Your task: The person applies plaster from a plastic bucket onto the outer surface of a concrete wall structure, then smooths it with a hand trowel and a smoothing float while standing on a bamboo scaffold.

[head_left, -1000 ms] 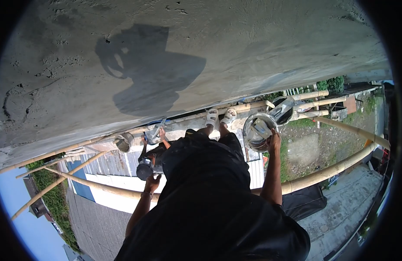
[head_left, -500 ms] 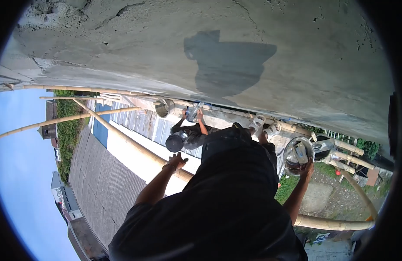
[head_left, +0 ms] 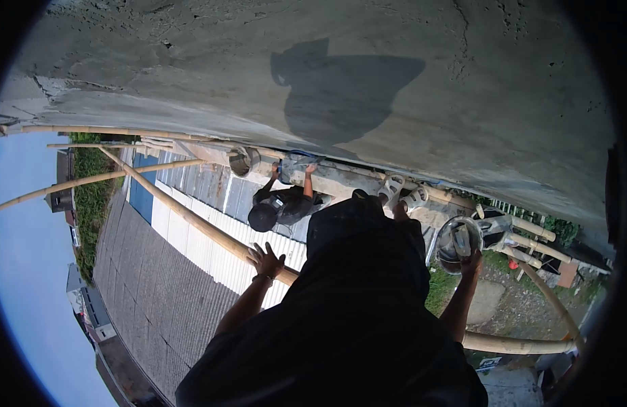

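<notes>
My left hand (head_left: 266, 262), fingers spread, lies against a long bamboo pole (head_left: 208, 234) at the left of my body. My right hand (head_left: 471, 263) is closed on the near rim of a round bucket (head_left: 443, 252). Inside the bucket is a pale, flat-sided object (head_left: 462, 239) close to my fingers; its kind is unclear. My sandalled feet (head_left: 414, 198) stand on the narrow platform beside the wall.
A grey plastered wall (head_left: 490, 115) bears a shadow. A co-worker in a dark cap (head_left: 262, 218) crouches with both hands at a dark container (head_left: 296, 167). Another bucket (head_left: 241, 161) stands beyond. Bamboo poles (head_left: 520, 344), corrugated roofs (head_left: 171, 298) and ground lie below.
My left hand has spread its fingers wider at the pole. My right hand stays at the bucket rim. The view has shifted slightly, and the co-worker's arms have moved a little.
</notes>
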`<state>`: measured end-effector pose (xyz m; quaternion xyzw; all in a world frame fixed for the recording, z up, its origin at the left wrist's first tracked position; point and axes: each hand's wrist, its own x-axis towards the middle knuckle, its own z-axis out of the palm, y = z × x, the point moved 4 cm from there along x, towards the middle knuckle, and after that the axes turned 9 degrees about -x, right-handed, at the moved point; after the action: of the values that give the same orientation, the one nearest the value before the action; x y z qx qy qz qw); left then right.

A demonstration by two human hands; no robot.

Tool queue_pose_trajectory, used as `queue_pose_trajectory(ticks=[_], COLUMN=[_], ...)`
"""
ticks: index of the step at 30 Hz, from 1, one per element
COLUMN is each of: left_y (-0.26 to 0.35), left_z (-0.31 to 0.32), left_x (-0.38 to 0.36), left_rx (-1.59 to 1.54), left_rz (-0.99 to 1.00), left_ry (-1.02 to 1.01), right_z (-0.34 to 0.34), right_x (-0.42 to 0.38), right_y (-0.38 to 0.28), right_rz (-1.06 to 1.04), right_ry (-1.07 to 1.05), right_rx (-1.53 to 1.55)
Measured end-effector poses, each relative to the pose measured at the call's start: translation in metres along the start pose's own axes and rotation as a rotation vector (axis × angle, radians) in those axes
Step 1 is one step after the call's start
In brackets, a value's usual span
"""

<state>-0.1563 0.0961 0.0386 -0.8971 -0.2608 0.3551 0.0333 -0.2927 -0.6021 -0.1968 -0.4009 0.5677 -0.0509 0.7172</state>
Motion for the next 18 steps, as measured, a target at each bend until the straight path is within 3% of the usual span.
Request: queue_pose_trajectory(ticks=[2,3,5,8,9,10,11,12,13,15,17,18], left_y=[0.01,0.022,0.046,0.108,0.133,0.159,0.194,0.222,0.248,0.284,0.313,0.325], left_z=[-0.007,-0.013,-0.02,-0.041,-0.044,-0.042,-0.08,-0.094,-0.1,-0.106,-0.122,-0.111], left_x=[0.015,0.02,0.044,0.084,0.098,0.123,0.086,0.081,0.076,0.064,0.033,0.034], left_rx=[-0.061,-0.121,-0.332,-0.606,-0.834,-0.617,-0.879,-0.782,-0.734,-0.546,-0.28,-0.158], left_rz=[0.075,0.139,0.299,0.654,0.562,0.856,0.79,0.666,0.68,0.745,0.974,0.977], left_ry=[-0.038,-0.08,-0.006,-0.064,-0.31,-0.21,-0.408,-0.566,-0.632,-0.66,-0.617,-0.712], right_z=[-0.03,-0.023,-0.007,-0.001,0.003,0.011,0.011,0.01,0.007,0.0,-0.004,-0.007], right_x=[0.024,0.01,-0.017,-0.032,-0.04,-0.05,-0.056,-0.059,-0.058,-0.058,-0.062,-0.064], right_y=[0.017,0.004,-0.004,-0.013,-0.019,-0.025,-0.03,-0.03,-0.03,-0.029,-0.034,-0.031], right_rz=[-0.342,-0.349,-0.026,-0.121,-0.133,-0.1,-0.067,-0.057,-0.066,-0.006,0.007,0.055], right_ry=[-0.006,0.006,0.016,-0.045,-0.031,0.005,0.042,0.03,0.043,0.035,0.059,0.071], right_rx=[-0.32,-0.32,0.018,0.041,0.038,0.067,0.094,0.107,0.096,0.139,0.13,0.17])
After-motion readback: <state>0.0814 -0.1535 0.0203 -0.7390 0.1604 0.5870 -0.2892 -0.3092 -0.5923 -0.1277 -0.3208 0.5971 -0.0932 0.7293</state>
